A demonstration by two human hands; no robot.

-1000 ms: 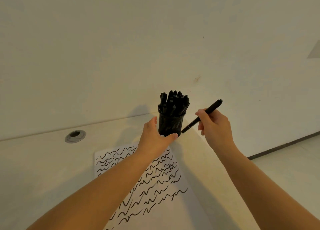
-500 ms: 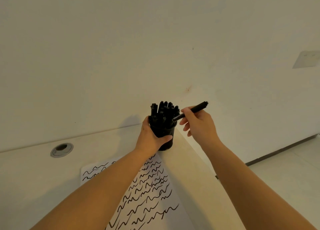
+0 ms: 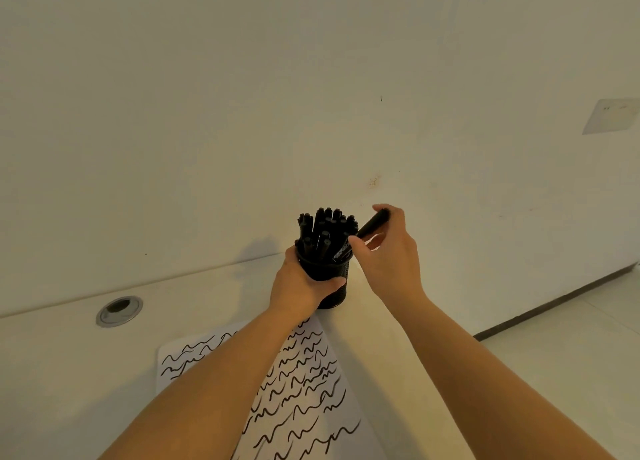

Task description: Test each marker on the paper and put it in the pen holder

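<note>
At the pen holder (image 3: 329, 279), left hand (image 3: 298, 286) gripping it, right hand (image 3: 388, 259) pinching marker (image 3: 372, 225)

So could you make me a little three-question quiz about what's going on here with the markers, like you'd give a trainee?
1. True or false: the left hand grips the pen holder.
2. Which hand holds the marker that is going into the holder? A) left B) right C) neither
3. Fill in: the paper lying nearer the person than the holder is covered in black wavy ____.

Key
1. True; its fingers wrap round the holder's side.
2. B; the right hand pinches the marker, whose lower end sits among the other markers at the rim.
3. lines.
</note>
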